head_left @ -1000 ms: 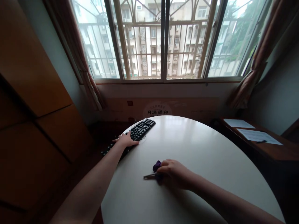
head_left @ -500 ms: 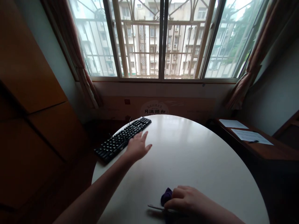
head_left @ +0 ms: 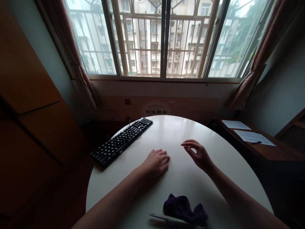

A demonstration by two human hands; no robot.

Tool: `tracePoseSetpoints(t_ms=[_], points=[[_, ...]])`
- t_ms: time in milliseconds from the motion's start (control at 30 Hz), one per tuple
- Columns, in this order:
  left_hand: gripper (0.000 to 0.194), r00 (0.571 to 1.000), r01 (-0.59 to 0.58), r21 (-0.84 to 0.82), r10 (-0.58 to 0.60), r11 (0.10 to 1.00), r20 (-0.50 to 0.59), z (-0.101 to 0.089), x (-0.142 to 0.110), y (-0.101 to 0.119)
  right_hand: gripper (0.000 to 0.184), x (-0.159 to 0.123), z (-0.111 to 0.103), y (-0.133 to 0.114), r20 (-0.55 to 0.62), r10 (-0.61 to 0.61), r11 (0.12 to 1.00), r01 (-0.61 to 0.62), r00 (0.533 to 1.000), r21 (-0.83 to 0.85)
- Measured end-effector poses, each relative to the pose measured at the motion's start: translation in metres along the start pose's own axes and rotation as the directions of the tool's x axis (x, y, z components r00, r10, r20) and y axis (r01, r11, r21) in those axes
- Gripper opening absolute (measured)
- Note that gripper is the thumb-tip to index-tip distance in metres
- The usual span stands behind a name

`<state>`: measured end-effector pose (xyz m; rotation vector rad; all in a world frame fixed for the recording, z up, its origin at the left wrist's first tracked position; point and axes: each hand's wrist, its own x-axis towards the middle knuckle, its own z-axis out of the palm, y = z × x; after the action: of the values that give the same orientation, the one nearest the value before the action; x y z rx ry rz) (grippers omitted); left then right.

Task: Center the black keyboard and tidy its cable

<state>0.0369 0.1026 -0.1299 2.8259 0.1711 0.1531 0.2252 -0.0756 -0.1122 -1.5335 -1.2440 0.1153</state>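
Note:
My left hand [head_left: 157, 161] is over the middle of the white round table [head_left: 209, 190], palm down, its fingers loosely apart and holding nothing. To its right, my right hand [head_left: 197, 154] hovers above the tabletop with fingers slightly curved and nothing between them. A black keyboard [head_left: 124, 141] lies slantwise along the table's left edge, its cable bunched on top of the keys. Near the front edge rests a crumpled dark purple cloth [head_left: 182, 208]. Against its near side lies a thin, light-coloured long object [head_left: 164, 217], whose kind I cannot make out.
A brown side table [head_left: 283, 152] at the right bears paper sheets [head_left: 254, 137] and a dark pen [head_left: 256, 142]. A wooden cabinet [head_left: 28, 82] stands at the left. Beyond the table are a long printed box [head_left: 190, 106] and a barred window [head_left: 147, 47].
My left hand has moved away from the keyboard, right and nearer to me. The right hand has left the purple cloth and thin object, rising forward over the table.

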Motion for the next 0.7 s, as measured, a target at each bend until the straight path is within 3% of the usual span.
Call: tracePoseSetpoints(t_ms=[67,200,333,467,533,600,700], points=[[0.038,1.0,-0.01,-0.025,0.01,1.0,0.017,-0.005,0.0,-0.001,0.038,-0.002,0.007,0.027,-0.076,0.159,0.983,-0.152,0.984,0.099],[0.031,0.999,-0.036,-0.089,0.035,0.995,-0.019,-0.01,0.0,-0.008,0.044,-0.013,0.014,0.05,-0.031,0.34,0.923,-0.327,0.94,0.204],[0.029,0.998,-0.006,-0.177,-0.005,0.984,-0.066,-0.008,-0.002,-0.016,0.047,-0.015,0.01,0.053,-0.034,0.392,0.9,-0.376,0.919,0.219],[0.027,0.967,0.132,-0.153,-0.162,0.979,-0.198,-0.018,-0.004,-0.026,0.046,-0.013,0.007,0.055,-0.055,0.416,0.887,-0.392,0.907,0.242],[0.027,0.908,0.215,-0.098,-0.235,0.972,-0.347,-0.033,-0.007,-0.037,0.046,-0.012,0.007,0.057,-0.07,0.431,0.879,-0.401,0.899,0.258],[0.031,0.806,0.33,-0.042,-0.305,0.943,-0.508,-0.054,-0.015,-0.055,0.047,-0.011,0.007,0.058,-0.08,0.437,0.875,-0.403,0.896,0.267],[0.039,0.553,0.633,-0.038,-0.486,0.773,-0.677,-0.087,-0.04,-0.091,0.049,-0.008,0.007,0.059,-0.092,0.447,0.87,-0.408,0.89,0.276]])
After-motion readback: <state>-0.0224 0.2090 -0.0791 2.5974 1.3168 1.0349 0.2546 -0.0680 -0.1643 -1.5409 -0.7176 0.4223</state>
